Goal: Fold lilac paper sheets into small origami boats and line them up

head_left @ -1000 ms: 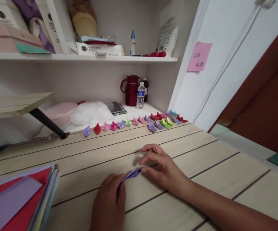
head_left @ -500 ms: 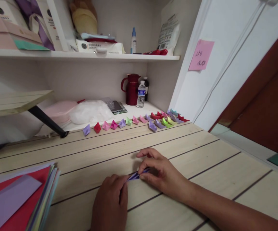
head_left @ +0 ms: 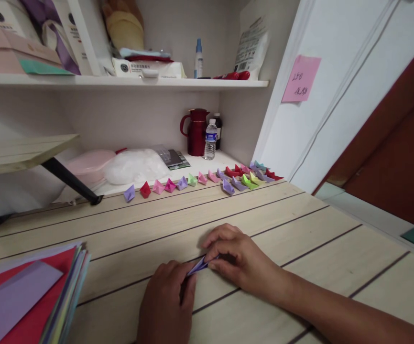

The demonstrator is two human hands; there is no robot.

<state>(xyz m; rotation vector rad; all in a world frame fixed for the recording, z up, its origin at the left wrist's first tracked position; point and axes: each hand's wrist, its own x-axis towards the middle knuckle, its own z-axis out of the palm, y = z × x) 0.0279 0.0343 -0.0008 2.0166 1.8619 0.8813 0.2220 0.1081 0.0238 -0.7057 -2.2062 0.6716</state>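
Observation:
A small folded piece of purple paper [head_left: 199,265] is held low over the wooden table [head_left: 300,239], between both hands. My left hand [head_left: 169,291] is closed on its left end, thumb and fingers pinching it. At the other end, my right hand [head_left: 234,255] pinches it between thumb and forefinger, the other fingers curled above. Parts of the paper are hidden by the fingers. Beyond the hands, several small folded paper boats [head_left: 170,185] in purple, red, pink, green and yellow line the table's far edge.
A stack of coloured paper [head_left: 56,296] lies at the left front, a purple sheet [head_left: 16,298] on top. A small raised stand [head_left: 24,153] with black legs is at back left. Behind are a red jug [head_left: 197,133], a water bottle [head_left: 210,139] and a white shelf [head_left: 207,84].
The purple paper has tilted slightly, and a broader face of it shows. My right forefinger and the fingers above have curled in closer to it. Both hands keep their pinch.

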